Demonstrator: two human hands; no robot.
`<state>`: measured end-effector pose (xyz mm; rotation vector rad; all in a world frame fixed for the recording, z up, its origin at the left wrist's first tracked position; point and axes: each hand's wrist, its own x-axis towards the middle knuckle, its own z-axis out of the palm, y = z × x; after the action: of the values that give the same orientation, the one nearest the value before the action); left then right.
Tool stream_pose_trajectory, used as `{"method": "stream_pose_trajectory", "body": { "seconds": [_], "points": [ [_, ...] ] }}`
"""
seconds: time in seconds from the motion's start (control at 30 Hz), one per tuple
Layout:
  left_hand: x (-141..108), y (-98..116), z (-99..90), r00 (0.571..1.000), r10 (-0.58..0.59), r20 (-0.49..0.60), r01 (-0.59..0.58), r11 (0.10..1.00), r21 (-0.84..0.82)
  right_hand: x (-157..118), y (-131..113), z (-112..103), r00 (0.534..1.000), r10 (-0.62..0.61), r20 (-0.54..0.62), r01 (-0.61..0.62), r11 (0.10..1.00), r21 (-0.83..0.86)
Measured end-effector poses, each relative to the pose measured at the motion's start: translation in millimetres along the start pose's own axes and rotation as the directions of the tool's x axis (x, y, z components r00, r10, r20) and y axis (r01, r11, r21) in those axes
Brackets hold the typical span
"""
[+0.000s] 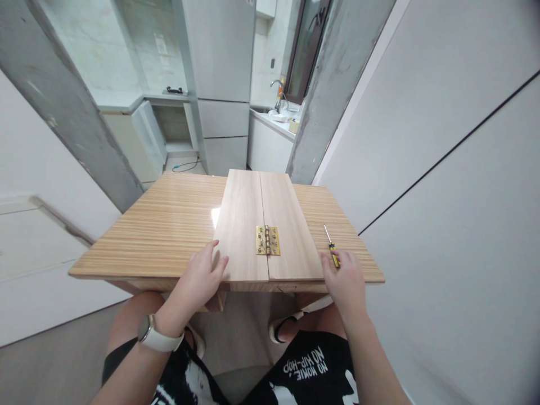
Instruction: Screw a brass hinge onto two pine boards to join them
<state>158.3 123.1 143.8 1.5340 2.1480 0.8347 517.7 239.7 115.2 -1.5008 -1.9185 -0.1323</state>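
Two pale wooden boards lie side by side on the table, a left board [240, 214] and a right board [287, 208], with a narrow seam between them. A brass hinge [268, 241] lies flat across that seam near the front, with screws showing in both leaves. My left hand [202, 275] is at the left board's outer front edge, thumb and fingers apart, holding nothing. By the right board's front corner is my right hand [346, 281], its thumb and fingers apart. A yellow-and-black screwdriver [332, 250] lies on the table, its handle end between thumb and fingers without a visible grip.
The striped wooden table [169, 225] extends past the boards on both sides, its front edge close to my knees. A white panelled wall [442, 197] rises close on the right. Beyond the table stand a fridge [223, 67] and a counter with a sink tap [277, 93].
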Motion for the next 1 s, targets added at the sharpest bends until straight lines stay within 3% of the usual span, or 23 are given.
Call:
{"method": "stream_pose_trajectory", "body": {
  "seconds": [0.07, 0.17, 0.33, 0.5, 0.6, 0.67, 0.77, 0.87, 1.0],
  "points": [
    [1.1, 3.1, -0.3, 1.0, -0.02, 0.007, 0.02, 0.998, -0.052, -1.7, -22.2, 3.0, 0.995, -0.003, 0.101, 0.006, 1.0, -0.028],
    [6.1, 1.1, -0.3, 0.997, -0.082, -0.01, 0.077, 0.97, -0.228, -2.4, -48.6, 10.9, 0.963, 0.117, 0.244, -0.075, 0.982, -0.174],
    [18.2, -7.1, -3.0, 0.967, -0.249, 0.043, 0.235, 0.82, -0.522, 12.3, -65.3, 17.1, 0.879, 0.311, 0.361, -0.186, 0.922, -0.339],
    [28.0, -7.8, -9.4, 0.94, -0.322, 0.112, 0.331, 0.785, -0.523, 35.4, -62.5, 14.8, 0.796, 0.389, 0.463, -0.269, 0.914, -0.305],
    [35.1, -7.3, -10.9, 0.946, -0.311, 0.086, 0.315, 0.832, -0.457, 46.1, -54.8, 15.2, 0.726, 0.433, 0.535, -0.328, 0.901, -0.284],
    [40.8, -7.5, -9.6, 0.96, -0.273, 0.069, 0.276, 0.864, -0.421, 50.8, -49.2, 16.4, 0.702, 0.436, 0.563, -0.344, 0.9, -0.268],
    [48.9, -9.1, -5.2, 0.968, -0.236, 0.081, 0.249, 0.898, -0.364, 53.7, -43.1, 18.5, 0.684, 0.422, 0.595, -0.353, 0.905, -0.237],
    [52.1, -12.1, -2.6, 0.956, -0.283, 0.072, 0.289, 0.881, -0.373, 53.7, -40.4, 20.3, 0.684, 0.405, 0.607, -0.366, 0.91, -0.196],
    [47.9, -15.4, -6.9, 0.927, -0.297, 0.231, 0.376, 0.7, -0.608, 55.0, -39.4, 18.9, 0.74, 0.367, 0.564, -0.39, 0.917, -0.085]
  ]
}}
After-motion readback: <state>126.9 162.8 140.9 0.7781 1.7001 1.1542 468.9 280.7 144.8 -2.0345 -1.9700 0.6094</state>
